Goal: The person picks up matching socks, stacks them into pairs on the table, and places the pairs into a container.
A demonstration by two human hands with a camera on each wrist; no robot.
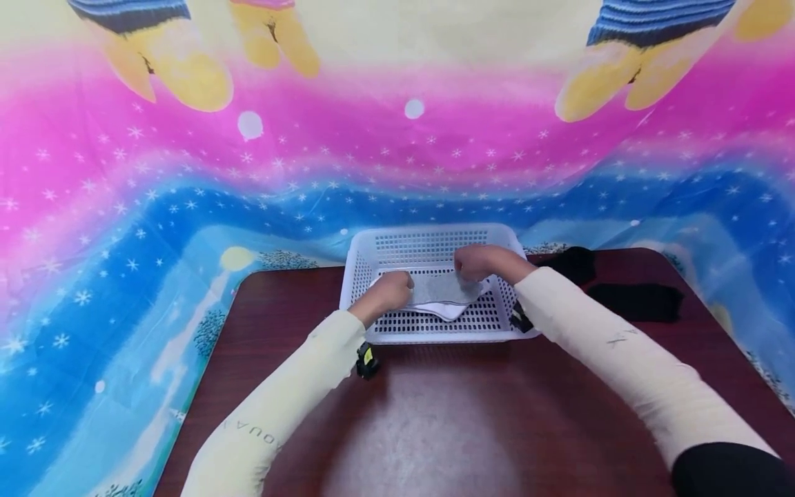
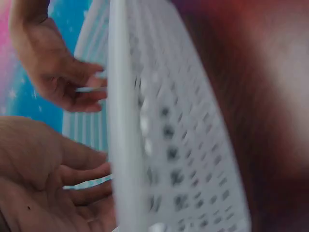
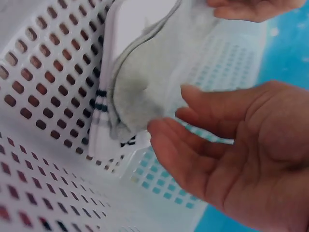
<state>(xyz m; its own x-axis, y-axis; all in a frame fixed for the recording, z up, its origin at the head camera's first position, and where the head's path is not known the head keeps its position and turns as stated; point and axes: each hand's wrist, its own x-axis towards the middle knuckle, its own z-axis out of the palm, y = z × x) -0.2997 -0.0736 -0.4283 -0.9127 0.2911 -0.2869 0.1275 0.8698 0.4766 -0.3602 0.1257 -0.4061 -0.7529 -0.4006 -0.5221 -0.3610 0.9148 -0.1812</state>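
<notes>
Two hands flank a grey sock inside a white basket

The right hand's point(image 1: 479, 264) grip is loose: its fingers are gently bent, the thumb stands apart from them, and the gap between holds nothing. Its fingertips are at the right end of the grey sock point(image 1: 437, 288); whether they touch it, I cannot tell. The left hand point(image 1: 393, 290) is at the sock's left end. Its fingertips are hidden by the basket wall in the left wrist view and too small elsewhere, so I cannot tell how far its grip is closed or whether it has hold of the cloth.

The grey sock lies lengthwise from left to right, its edge showing in layers, over a white sock point(image 1: 450, 313) that peeps out on the near side and bears dark stripes. One hand at each end probably suits a soft, long thing, which would sag or crumple if handled from one end only.

Around them is the white basket point(image 1: 437, 337), with slotted floor and walls. It sits toward the far side of the table point(image 1: 428, 428), centred before the person, likely so that both arms reach in evenly over the near rim. To its right on the table lie two black cloth items, one farther point(image 1: 574, 264) and one nearer point(image 1: 640, 301), apart from the lighter pieces. A snowflake-patterned backdrop point(image 1: 397, 155) hangs beyond the table.
</notes>
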